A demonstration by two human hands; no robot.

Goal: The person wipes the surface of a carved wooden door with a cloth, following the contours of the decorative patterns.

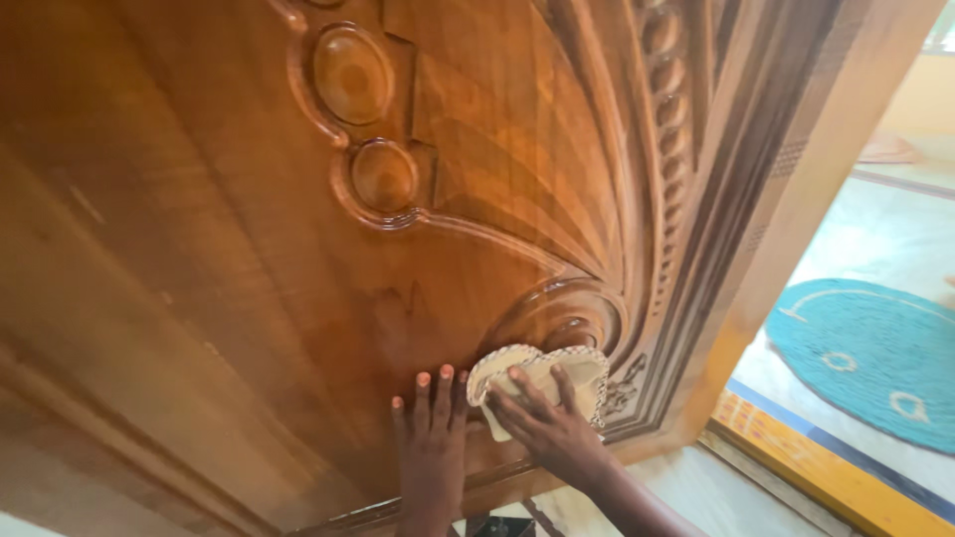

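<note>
A large carved wooden door (249, 249) with a glossy brown finish fills most of the view. My right hand (542, 423) presses a small cream cloth (577, 370) with a stitched edge against the door's lower carved scroll. Just to the left of the cloth, my left hand (433, 438) lies flat on the smooth panel, fingers together and pointing up. It holds nothing.
Oval and round carved bosses (353, 75) sit higher on the door. Beaded moulding (671, 109) runs along its right edge. Beyond the door's edge are a pale tiled floor (885, 239), a teal round mat (875, 353) and a yellow threshold strip (816, 472).
</note>
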